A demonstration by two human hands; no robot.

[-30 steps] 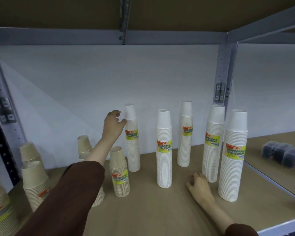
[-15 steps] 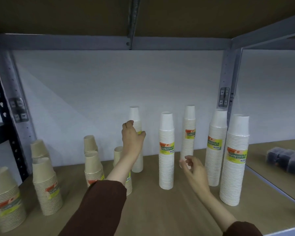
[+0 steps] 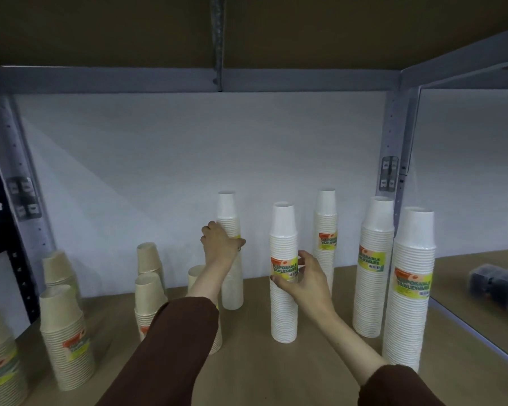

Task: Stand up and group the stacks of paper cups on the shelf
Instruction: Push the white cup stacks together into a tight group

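Note:
Several tall white paper cup stacks stand upright on the brown shelf (image 3: 261,373). My left hand (image 3: 221,243) grips the rear left white stack (image 3: 228,212) around its middle. My right hand (image 3: 307,281) wraps around the white stack (image 3: 282,230) in front of it, at its yellow label. Three more white stacks stand to the right: one at the back (image 3: 326,221), one nearer (image 3: 373,273) and the nearest (image 3: 411,288). Shorter tan cup stacks (image 3: 62,326) stand on the left, one (image 3: 148,303) beside my left forearm.
A grey metal upright (image 3: 393,136) rises behind the right stacks, with a darker one (image 3: 15,259) at the left. The shelf above hangs low overhead. On the neighbouring shelf to the right lies a dark pack of containers (image 3: 499,285).
My left hand has closed around the rear left white stack. My right hand rose from the shelf surface and took hold of the middle white stack at its label.

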